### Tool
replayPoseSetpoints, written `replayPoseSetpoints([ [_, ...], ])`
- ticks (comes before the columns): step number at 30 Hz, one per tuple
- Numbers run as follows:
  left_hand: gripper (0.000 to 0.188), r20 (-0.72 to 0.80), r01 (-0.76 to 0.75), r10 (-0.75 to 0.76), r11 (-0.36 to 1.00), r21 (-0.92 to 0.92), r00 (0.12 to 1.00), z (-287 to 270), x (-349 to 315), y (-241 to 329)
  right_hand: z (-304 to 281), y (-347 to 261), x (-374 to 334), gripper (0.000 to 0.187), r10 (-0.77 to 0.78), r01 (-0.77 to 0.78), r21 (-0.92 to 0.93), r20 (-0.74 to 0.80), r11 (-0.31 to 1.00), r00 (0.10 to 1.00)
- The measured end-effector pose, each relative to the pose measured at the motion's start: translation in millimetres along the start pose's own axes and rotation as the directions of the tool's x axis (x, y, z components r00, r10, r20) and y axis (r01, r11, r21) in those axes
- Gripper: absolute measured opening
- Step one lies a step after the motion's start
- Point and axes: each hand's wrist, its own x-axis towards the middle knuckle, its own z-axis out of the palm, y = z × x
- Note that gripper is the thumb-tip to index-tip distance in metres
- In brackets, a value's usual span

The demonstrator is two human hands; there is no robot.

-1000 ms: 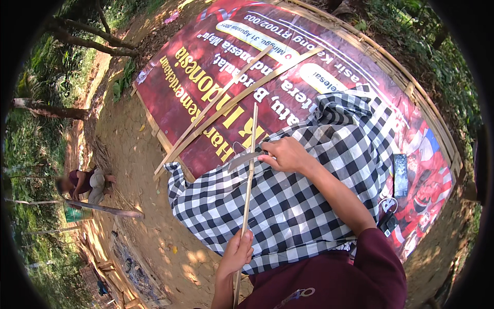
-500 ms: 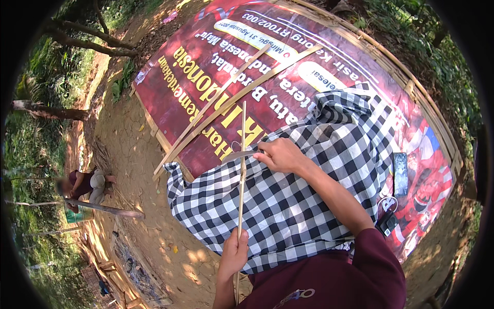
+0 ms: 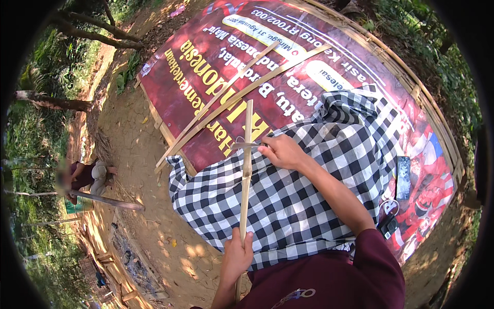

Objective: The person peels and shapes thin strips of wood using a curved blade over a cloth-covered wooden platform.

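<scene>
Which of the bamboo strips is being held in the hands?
The upright strip over the checked cloth; the left hand grips its lower end. Two others lie untouched on the red banner.

— What sort of place was it?

— An outdoor work spot in a village yard or garden. The ground [image 3: 149,206] was bare packed dirt with dry leaves, and trees [image 3: 77,26] and green undergrowth stood all round.

— Anything made by people?

— A big red printed banner [image 3: 216,67] lay flat on a bamboo frame [image 3: 437,118], with split bamboo strips [image 3: 242,87] across it. Another person [image 3: 82,175] crouched on the dirt nearby.
</scene>
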Motion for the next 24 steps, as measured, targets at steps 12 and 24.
replayPoseSetpoints([
  [12, 0.035, 0.056, -0.015, 0.019, 0.997, -0.082, 0.998, 11.5, 5.9, -1.2, 11.6, 16.5, 4.2, 0.044, 0.144, -0.143, -0.006, 0.019, 0.990, 0.989],
  [24, 0.033, 0.106, 0.009, 0.019, 0.967, -0.254, 0.994, 17.6, 9.2, -22.1, 12.7, 8.2, -4.4, 0.036, 0.090, -0.086, -0.130, 0.027, 0.988, 0.996],
])
